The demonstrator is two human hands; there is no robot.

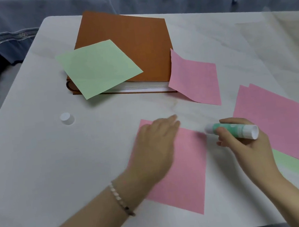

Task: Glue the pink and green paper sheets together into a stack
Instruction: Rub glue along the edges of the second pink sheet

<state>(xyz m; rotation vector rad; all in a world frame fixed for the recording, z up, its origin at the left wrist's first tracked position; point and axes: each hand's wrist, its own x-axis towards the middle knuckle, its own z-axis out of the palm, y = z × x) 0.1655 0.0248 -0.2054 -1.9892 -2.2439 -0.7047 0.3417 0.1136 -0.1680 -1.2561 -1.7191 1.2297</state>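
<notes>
Nearest me, left hand (pixel 156 144) presses flat, fingers (pixel 172 122) together, on the pink sheet (pixel 187 176) on the table (pixel 39 163); right hand (pixel 249 145) grips the glue stick (pixel 237 130). I judge the paper light and floppy; pin it near an edge.

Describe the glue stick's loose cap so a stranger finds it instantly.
Find the brown book far back on the table. Nearer and left of it, the cap stands alone. It is small, white and round, unlike the flat coloured sheets.
</notes>
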